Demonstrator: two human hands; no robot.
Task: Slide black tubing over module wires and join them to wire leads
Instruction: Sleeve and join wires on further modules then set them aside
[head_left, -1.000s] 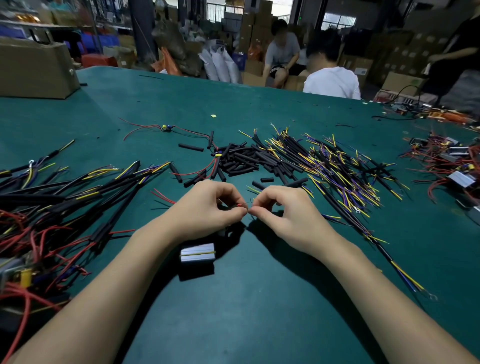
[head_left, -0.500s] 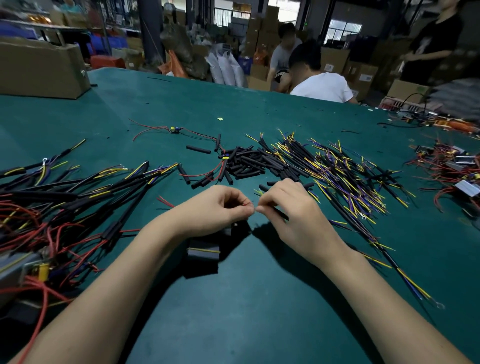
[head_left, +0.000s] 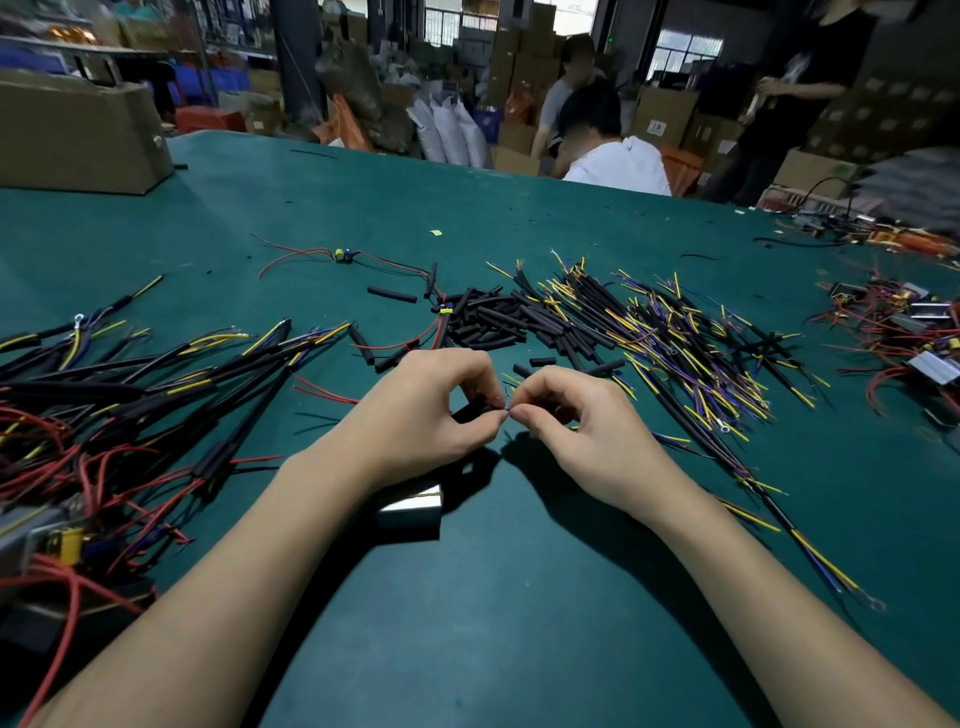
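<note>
My left hand and my right hand meet fingertip to fingertip over the green table. My left hand pinches a module wire with a piece of black tubing on it. A thin wire lead is pinched in my right hand, its bare end touching the module wire at the fingertips. The small metal module hangs or lies just under my left wrist, partly hidden. A heap of loose black tubing pieces lies beyond my hands.
A pile of yellow, blue and black wire leads spreads to the right. Joined cables and red-wired modules crowd the left. More modules lie far right. A cardboard box stands back left. People sit and stand behind the table.
My hands stay joined at the fingertips, with small finger motions. The module under my left wrist has turned, showing a different face. The camera has shifted a little.
</note>
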